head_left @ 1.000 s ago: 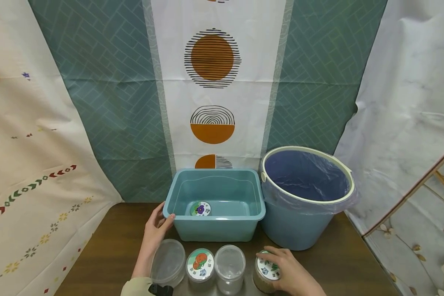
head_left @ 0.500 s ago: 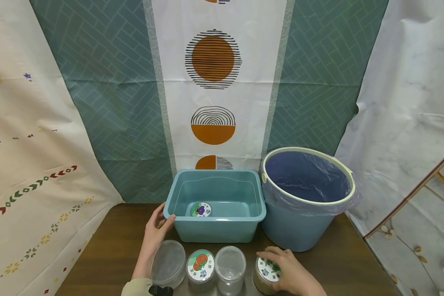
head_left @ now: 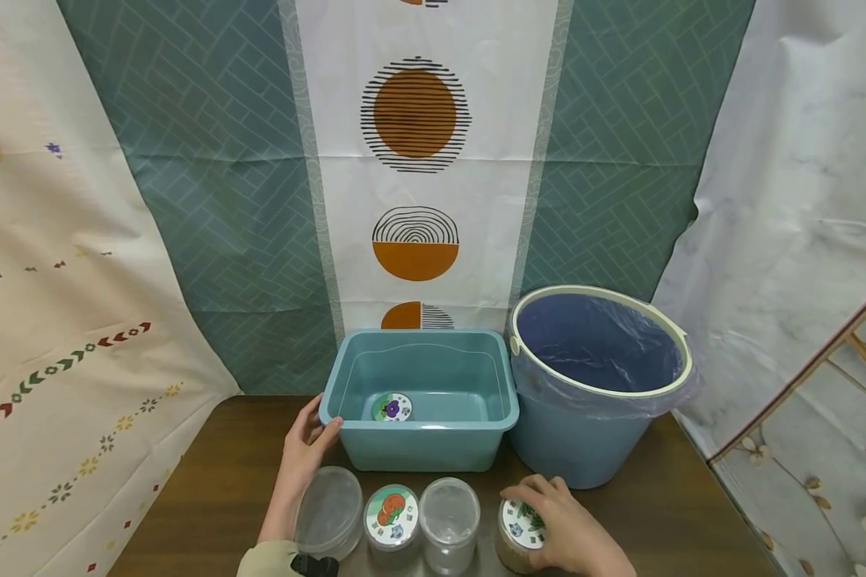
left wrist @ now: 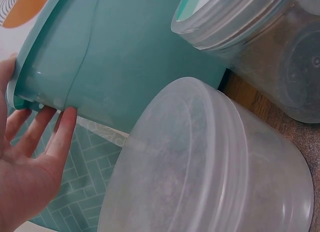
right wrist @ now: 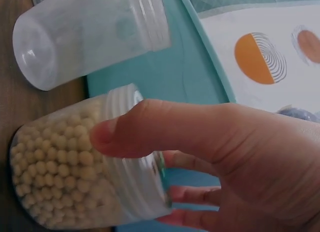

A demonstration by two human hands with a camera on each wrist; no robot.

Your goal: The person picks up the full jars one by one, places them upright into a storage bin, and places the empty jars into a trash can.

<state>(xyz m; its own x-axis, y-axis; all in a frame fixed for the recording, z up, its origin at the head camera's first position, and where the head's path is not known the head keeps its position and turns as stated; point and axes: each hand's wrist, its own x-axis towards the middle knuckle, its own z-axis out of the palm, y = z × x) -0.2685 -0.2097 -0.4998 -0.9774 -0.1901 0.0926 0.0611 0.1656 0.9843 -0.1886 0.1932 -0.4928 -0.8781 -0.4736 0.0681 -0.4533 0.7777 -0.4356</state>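
Well, I have both hands in sight over the brown surface (head_left: 209,489). The left hand (head_left: 306,449) is clamped on the rim of the teal tub (head_left: 422,449) at its near left corner, thumb on the near side and fingers round the outer left. The right hand (head_left: 568,525) holds the bead-filled jar (right wrist: 57,177), which stands upright toward the surface's near edge, right of centre. My right wrist view shows the thumb against its side near the neck and the other fingers across the lid.

To its left, apart from it, I see the tall clear jar (head_left: 449,521), then the persimmon-topped jar (head_left: 391,517) and the wide clear jar (head_left: 329,509), in one row before the tub. The tub sits by the surface's far edge; inside, at its left, lies a round pansy label (head_left: 392,407). The lined bucket (head_left: 584,445) stands toward the far right corner, just beside the tub.
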